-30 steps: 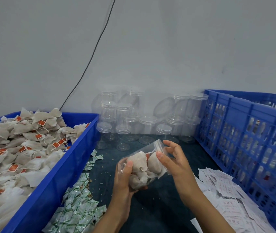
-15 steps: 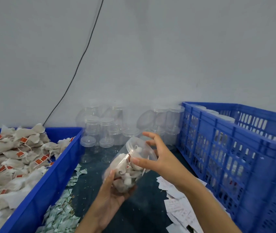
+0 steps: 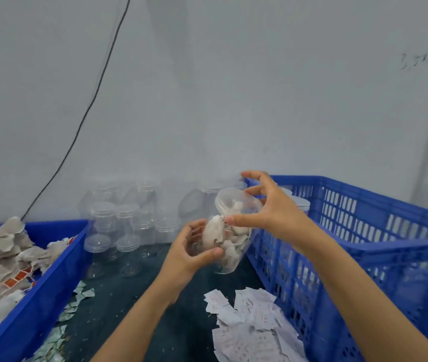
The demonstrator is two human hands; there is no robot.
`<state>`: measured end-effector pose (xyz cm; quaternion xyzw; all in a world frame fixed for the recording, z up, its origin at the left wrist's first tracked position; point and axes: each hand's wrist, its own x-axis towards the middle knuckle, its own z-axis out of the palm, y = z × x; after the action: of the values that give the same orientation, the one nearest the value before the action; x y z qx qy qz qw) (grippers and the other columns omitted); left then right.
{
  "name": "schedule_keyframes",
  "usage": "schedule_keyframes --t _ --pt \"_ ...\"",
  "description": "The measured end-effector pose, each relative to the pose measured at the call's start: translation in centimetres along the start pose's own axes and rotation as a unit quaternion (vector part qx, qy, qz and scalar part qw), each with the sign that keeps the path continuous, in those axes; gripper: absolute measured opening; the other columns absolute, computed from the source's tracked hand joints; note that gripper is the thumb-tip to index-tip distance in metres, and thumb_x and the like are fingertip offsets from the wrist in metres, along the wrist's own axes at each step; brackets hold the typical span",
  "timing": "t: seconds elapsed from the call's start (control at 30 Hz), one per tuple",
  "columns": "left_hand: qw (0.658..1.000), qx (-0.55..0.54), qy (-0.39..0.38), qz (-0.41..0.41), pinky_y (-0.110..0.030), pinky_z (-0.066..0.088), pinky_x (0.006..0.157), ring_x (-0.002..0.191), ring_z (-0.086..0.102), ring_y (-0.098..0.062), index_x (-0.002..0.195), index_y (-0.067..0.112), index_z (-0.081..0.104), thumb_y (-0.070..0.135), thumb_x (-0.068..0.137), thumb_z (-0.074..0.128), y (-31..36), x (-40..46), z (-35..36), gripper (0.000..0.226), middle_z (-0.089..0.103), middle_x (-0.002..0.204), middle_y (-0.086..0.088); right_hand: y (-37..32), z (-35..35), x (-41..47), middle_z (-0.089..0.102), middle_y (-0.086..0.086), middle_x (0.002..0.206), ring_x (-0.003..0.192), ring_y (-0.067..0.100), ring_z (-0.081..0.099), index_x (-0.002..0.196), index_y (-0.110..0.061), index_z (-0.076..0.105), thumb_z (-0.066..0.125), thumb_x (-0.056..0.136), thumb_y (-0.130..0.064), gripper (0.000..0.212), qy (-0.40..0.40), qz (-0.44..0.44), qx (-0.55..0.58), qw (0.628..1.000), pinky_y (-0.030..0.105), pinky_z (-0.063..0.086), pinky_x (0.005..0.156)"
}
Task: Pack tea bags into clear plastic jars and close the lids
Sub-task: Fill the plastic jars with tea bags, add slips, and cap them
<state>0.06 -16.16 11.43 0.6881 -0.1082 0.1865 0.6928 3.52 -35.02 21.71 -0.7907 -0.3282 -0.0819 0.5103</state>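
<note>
You hold one clear plastic jar up in the air, above the dark bench and right next to the tall blue crate on your right side. The jar is full of tea bags. It does not stand straight. Its long way runs on a slant: the bottom end points down toward you, and the top end with the lid points up, away from you and a bit to the right.

Your left hand is at the low end. Its fingers and thumb curl round the body of the jar and carry it. Your right hand is at the high end. Its thumb and spread fingers sit round the rim of the lid. So the right hand is the one nearer the lid, and the left hand is the one nearer the bottom.

I think the lid is on, but I cannot tell if it is tight. If it needs one more turn, the turn goes round that slanted line, with the left hand keeping the jar from spinning.

The crate is on the right-hand side, touching or almost touching the jar. The blue tray of loose tea bags is well apart on your left. The empty jars stand at the back by the wall.
</note>
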Motion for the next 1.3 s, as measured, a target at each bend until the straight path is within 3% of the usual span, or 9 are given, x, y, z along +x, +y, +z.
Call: schedule_keyframes --t 0.13,0.3,0.47,0.57,0.67,0.83,0.93,1.07,1.3 --pt "0.992 0.098 0.001 0.073 -0.023 0.047 0.095 0.109 0.060 -0.005 0.112 0.033 0.059 0.037 0.058 0.082 2.9 3.4 2.9 0.059 0.065 0.114 0.012 -1.0 -4.4 1.1 0.051 -0.005 0.120 0.106 -0.002 0.052 0.133 -0.039 0.040 0.082 0.047 -0.055 0.098 0.042 0.007 -0.027 0.999 0.013 0.040 0.073" --pt "0.981 0.136 -0.015 0.135 -0.011 0.047 0.084 0.101 0.060 0.002 0.109 0.036 0.057 0.049 0.060 0.077 6.1 7.5 7.5 0.055 0.064 0.109 0.017 -1.8 -10.1 2.4 0.053 0.000 0.118 0.104 0.017 0.060 0.132 -0.033 0.044 0.078 0.041 -0.061 0.102 0.111 0.015 -0.048 0.993 0.036 0.053 0.087" --pt "0.983 0.121 -0.078 0.110 -0.037 0.054 0.089 0.101 0.063 -0.015 0.120 0.027 0.047 0.035 0.071 0.081 7.1 11.2 13.2 0.060 0.061 0.112 0.008 -1.6 -15.2 3.3 0.055 0.001 0.109 0.092 0.016 0.061 0.131 -0.027 0.045 0.082 0.052 -0.054 0.091 0.165 0.029 -0.117 0.979 0.032 0.051 0.080" --pt "0.977 0.154 -0.119 0.092 -0.043 0.053 0.090 0.097 0.063 -0.012 0.130 0.030 0.035 0.034 0.073 0.082 7.0 12.7 16.1 0.074 0.056 0.107 0.014 -0.3 -17.3 3.8 0.053 -0.005 0.097 0.085 0.009 0.057 0.130 -0.026 0.044 0.085 0.062 -0.046 0.082 0.169 0.057 -0.199 0.964 0.027 0.045 0.073" --pt "0.958 0.221 -0.171 0.057 -0.044 0.053 0.090 0.101 0.061 -0.015 0.142 0.029 0.021 0.038 0.077 0.079 6.4 13.4 18.0 0.088 0.052 0.113 0.008 1.8 -18.3 4.0 0.052 -0.006 0.097 0.086 0.011 0.055 0.132 -0.025 0.042 0.084 0.064 -0.045 0.082 0.134 0.105 -0.253 0.953 0.028 0.041 0.072" --pt "0.912 0.340 -0.230 0.030 -0.045 0.050 0.094 0.114 0.055 -0.024 0.143 0.022 0.023 0.045 0.080 0.074 5.2 13.4 19.0 0.085 0.052 0.128 -0.004 5.2 -18.2 4.1 0.048 -0.007 0.098 0.080 0.011 0.052 0.131 -0.028 0.040 0.083 0.067 -0.042 0.078 0.004 0.240 -0.251 0.938 0.026 0.046 0.052" --pt "0.886 0.387 -0.253 0.030 -0.041 0.047 0.097 0.118 0.053 -0.021 0.143 0.023 0.030 0.047 0.078 0.075 4.9 13.5 19.2 0.083 0.052 0.132 -0.003 6.8 -17.2 3.7 0.045 -0.004 0.117 0.102 0.020 0.053 0.131 -0.027 0.042 0.083 0.069 -0.034 0.075 -0.078 0.316 -0.234 0.916 0.034 0.057 0.056" --pt "0.816 0.486 -0.311 0.028 -0.040 0.044 0.098 0.111 0.055 -0.019 0.128 0.023 0.052 0.052 0.076 0.075 4.9 13.8 19.4 0.063 0.057 0.128 0.002 7.7 -15.8 3.5 0.060 0.007 0.110 0.099 0.028 0.063 0.110 -0.011 0.062 0.079 0.074 -0.026 0.042 -0.165 0.376 -0.232 0.882 0.049 0.060 0.069" --pt "0.816 0.449 -0.365 0.020 -0.034 0.047 0.093 0.110 0.055 -0.018 0.120 0.024 0.056 0.051 0.077 0.075 5.8 14.2 19.5 0.054 0.058 0.122 0.003 6.4 -16.3 4.3 0.063 0.017 0.106 0.100 0.035 0.063 0.094 -0.006 0.070 0.078 0.074 -0.025 0.029 -0.250 0.424 -0.251 0.833 0.053 0.059 0.071"
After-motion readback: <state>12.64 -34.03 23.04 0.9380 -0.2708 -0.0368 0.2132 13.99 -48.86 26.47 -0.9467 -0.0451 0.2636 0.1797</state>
